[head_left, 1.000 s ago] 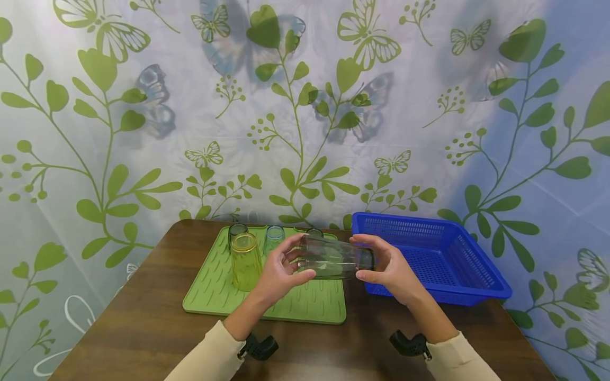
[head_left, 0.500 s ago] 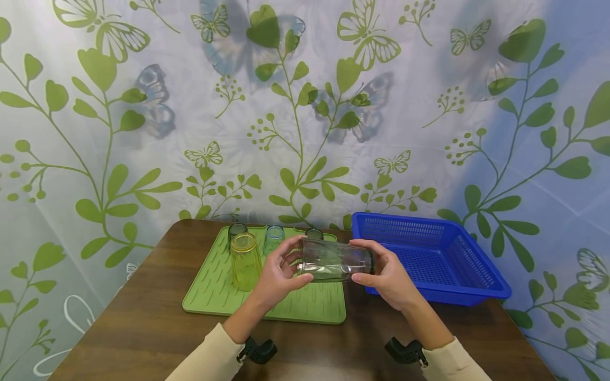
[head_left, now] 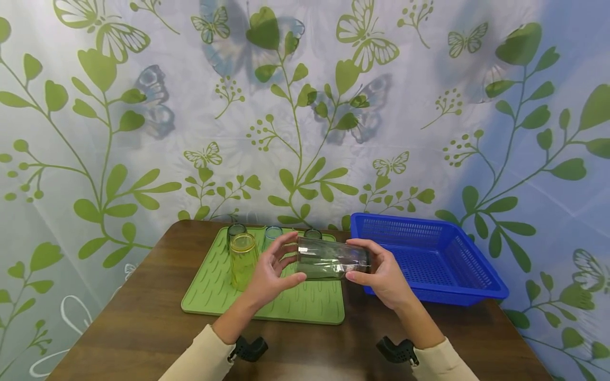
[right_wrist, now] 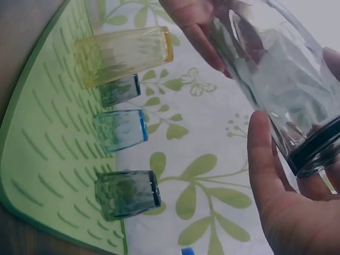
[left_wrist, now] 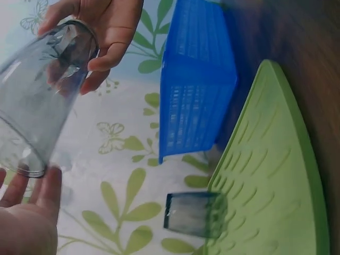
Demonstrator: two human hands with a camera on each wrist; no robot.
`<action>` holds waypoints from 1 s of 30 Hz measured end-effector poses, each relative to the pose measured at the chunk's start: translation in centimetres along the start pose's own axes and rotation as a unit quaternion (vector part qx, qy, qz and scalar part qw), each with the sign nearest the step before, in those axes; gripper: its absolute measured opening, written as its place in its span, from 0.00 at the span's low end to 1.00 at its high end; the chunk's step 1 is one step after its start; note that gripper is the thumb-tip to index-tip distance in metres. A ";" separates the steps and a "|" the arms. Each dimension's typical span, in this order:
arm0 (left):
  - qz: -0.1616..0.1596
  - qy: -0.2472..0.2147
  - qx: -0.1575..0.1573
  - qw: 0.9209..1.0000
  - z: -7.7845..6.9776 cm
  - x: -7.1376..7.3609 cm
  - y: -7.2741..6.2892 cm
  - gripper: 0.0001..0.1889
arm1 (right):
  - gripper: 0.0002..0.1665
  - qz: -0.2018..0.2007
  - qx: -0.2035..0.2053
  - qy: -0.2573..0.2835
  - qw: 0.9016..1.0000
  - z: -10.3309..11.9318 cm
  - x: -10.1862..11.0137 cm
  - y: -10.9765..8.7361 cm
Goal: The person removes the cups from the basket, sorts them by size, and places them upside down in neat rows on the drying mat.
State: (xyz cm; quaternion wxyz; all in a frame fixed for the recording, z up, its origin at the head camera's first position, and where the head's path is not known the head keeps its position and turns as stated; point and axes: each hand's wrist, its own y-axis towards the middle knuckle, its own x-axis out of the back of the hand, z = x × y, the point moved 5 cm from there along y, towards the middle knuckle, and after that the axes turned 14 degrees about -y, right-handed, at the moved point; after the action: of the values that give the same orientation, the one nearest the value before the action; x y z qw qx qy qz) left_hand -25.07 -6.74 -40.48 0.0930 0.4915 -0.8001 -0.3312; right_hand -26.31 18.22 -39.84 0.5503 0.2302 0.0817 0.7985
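A tall clear grey-tinted drinking glass (head_left: 329, 259) lies on its side in the air between both hands, above the green mat (head_left: 209, 296). My left hand (head_left: 269, 272) holds the open rim end, thumb in front and fingers behind. The thick-based end is gripped by my right hand (head_left: 388, 275), with its thumb on the near side. In the right wrist view the dark base (right_wrist: 316, 149) shows close to the right fingers. A yellow glass (head_left: 243, 262) stands on the mat, left of the left hand.
Small tumblers stand along the mat's back edge: a dark one (head_left: 235, 232), a blue one (head_left: 273, 233) and another dark one (head_left: 313, 233). A blue plastic basket (head_left: 476, 264) sits at right on the brown table (head_left: 143, 296). Patterned cloth hangs behind.
Both hands and the glass have shifted slightly left. The glass has turned a little in the hands. The tumblers, mat and basket stay put.
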 end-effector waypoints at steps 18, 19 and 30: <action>-0.058 0.245 -0.108 0.962 -6.2 4.7 -3.5 0.38 | 0.39 -0.062 -0.042 -0.126 0.989 -1.4 0.3 1.4; -0.066 0.258 -0.112 0.957 -6.5 5.2 -3.8 0.38 | 0.39 -0.062 -0.046 -0.133 0.988 -1.6 0.3 1.5; -0.156 0.406 -0.024 0.900 -6.5 11.0 -7.5 0.34 | 0.38 -0.073 -0.049 -0.189 0.978 -2.7 0.0 2.8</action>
State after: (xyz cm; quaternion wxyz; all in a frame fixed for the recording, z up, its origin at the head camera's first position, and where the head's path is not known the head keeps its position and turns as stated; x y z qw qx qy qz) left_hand -22.02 -21.17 -42.15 0.3691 0.6991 -0.5979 -0.1324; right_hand -29.88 17.45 -41.11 0.6232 0.3429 -0.0463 0.7014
